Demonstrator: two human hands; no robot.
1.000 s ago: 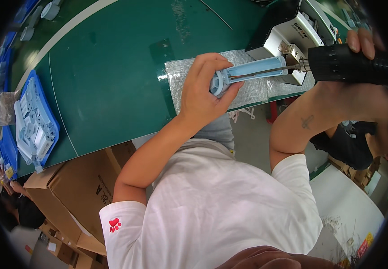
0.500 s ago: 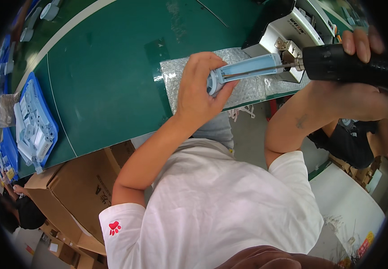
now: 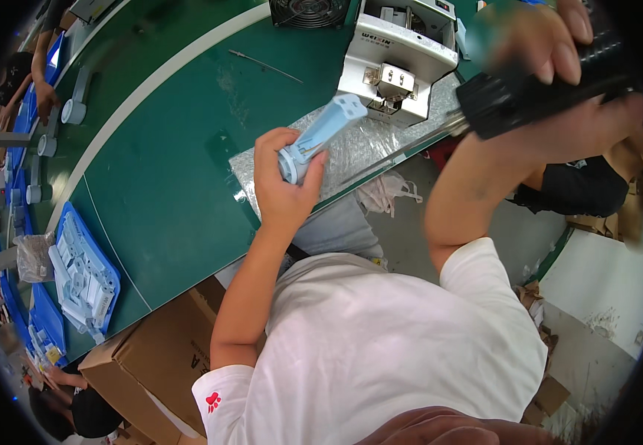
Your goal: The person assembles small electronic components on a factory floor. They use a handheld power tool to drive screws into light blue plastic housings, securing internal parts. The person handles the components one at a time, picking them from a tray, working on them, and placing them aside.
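My left hand grips a light-blue plastic housing, long and narrow with a round end. The round end sits in my palm, and the long body points up and to the right. Fingers of my right hand wrap around a black electric screwdriver, partly blurred by motion. Its long thin bit slants down to the left, apart from the housing. Beyond the housing stands a white metal screw feeder with a small bracket on its front.
Bubble wrap covers the table's near edge. A thin metal rod lies farther back. At left are a blue tray of light-blue parts and a cardboard box. Another person's hand reaches in at far left.
The screwdriver bit has come out of the housing and now points down-left. My left hand has tilted the housing more upright. The whole view has shifted, showing more of the screw feeder.
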